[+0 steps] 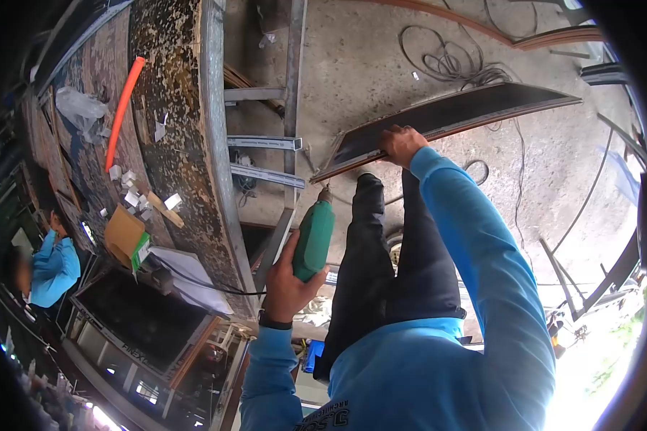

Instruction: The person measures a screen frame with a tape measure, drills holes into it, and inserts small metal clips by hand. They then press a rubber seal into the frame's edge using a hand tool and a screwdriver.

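My left hand (289,286), a dark band at its wrist, is wrapped round a green power drill (314,241). The drill's chuck (326,194) points away from me, its tip close by the near left corner of a long dark panel (446,122). My right hand (402,145) grips the panel's near edge, fingers curled over the thin brownish frame strip. The panel slants across in front of my legs, above the concrete floor. A black cord trails left from the drill's lower end.
A worn workbench (172,93) on the left carries an orange tube (126,111), a plastic bag (81,111), small white blocks (131,194) and a cardboard box (124,233). Beside it stands a metal frame (292,72). Cable coils (446,61) lie on the floor. A person in blue (54,266) is far left.
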The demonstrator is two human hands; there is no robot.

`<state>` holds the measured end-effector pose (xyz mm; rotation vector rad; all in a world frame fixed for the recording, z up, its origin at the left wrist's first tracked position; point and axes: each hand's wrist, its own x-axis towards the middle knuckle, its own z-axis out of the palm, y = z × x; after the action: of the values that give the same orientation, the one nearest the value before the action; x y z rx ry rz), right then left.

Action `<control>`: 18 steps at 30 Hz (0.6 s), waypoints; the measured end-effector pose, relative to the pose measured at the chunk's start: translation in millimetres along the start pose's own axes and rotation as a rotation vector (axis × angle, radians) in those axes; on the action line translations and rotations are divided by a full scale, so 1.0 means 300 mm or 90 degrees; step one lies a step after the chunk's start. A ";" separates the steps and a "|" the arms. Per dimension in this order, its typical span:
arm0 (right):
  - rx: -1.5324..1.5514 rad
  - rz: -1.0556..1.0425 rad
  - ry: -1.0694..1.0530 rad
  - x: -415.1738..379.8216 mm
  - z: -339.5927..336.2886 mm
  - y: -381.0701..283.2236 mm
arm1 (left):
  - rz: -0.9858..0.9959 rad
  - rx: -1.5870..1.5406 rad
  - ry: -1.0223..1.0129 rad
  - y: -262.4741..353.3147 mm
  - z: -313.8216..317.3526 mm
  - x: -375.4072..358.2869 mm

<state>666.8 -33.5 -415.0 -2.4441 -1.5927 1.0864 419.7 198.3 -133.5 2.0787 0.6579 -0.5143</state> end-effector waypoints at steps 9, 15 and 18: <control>0.006 -0.003 0.001 0.017 -0.033 0.007 | -0.043 0.010 -0.002 -0.002 -0.014 0.071; 0.036 -0.007 0.028 0.021 -0.053 0.018 | -0.016 -0.003 -0.007 0.008 -0.047 0.079; 0.079 -0.023 0.132 0.032 -0.043 0.036 | -0.066 -0.001 -0.029 0.026 -0.085 0.068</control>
<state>684.9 -26.5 -414.6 -2.3509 -1.4555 0.8650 443.2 221.3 -126.6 2.0328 0.7420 -0.6178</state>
